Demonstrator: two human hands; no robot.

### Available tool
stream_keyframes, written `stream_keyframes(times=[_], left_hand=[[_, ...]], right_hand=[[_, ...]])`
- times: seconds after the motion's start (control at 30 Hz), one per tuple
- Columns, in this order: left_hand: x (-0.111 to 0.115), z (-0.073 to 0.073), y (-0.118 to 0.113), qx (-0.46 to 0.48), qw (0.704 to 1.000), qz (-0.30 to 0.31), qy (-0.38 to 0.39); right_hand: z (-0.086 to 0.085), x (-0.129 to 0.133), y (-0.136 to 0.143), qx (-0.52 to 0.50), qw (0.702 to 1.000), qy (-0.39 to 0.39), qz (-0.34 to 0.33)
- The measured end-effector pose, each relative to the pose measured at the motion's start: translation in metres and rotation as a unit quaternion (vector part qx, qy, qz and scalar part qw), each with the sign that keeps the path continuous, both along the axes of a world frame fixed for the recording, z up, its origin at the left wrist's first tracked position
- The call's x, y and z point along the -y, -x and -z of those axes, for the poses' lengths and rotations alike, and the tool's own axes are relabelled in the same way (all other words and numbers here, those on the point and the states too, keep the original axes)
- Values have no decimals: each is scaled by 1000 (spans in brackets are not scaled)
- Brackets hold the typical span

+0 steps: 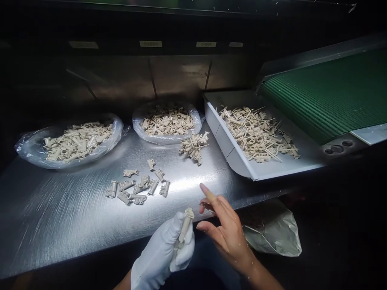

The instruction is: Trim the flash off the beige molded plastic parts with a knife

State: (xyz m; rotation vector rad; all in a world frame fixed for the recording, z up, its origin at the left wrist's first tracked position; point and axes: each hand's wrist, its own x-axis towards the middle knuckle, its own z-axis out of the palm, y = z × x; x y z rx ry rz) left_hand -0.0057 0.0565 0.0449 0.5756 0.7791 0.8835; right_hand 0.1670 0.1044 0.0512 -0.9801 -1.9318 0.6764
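Note:
My left hand [165, 245], in a white glove, is closed around a beige plastic part [186, 225] with a tube-like body and a wider top end. Bare except for a pale yellow cover on one finger, my right hand [226, 229] is held just to the right of that part, fingers apart and nothing in them. Beyond both hands, several similar beige plastic parts [142, 185] lie loose on the metal table [75, 213]. A small heap of beige pieces with thin sticks [193, 146] rests farther back.
Two clear plastic bags [22, 147] of beige parts stand open at the back left and middle. On the right, a white tray [232, 159] holds a pile of stick-bearing pieces beside a green conveyor belt [332, 92]. A silvery bag [278, 231] sits below the table edge.

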Motion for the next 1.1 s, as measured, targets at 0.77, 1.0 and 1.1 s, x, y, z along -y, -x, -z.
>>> stream_keyframes(times=[0.77,1.0,1.1], left_hand=[[9,-11,16,-345,904,-118,-222],[11,-11,16,-403,872,-109,-255],[10,-12,17,-437,846,-103,-286]], right_hand=[[-6,1,-11,-47,967,230,-103],[-5,3,-8,-29,975,216,-50],[-6,3,-8,-18,980,196,-41]])
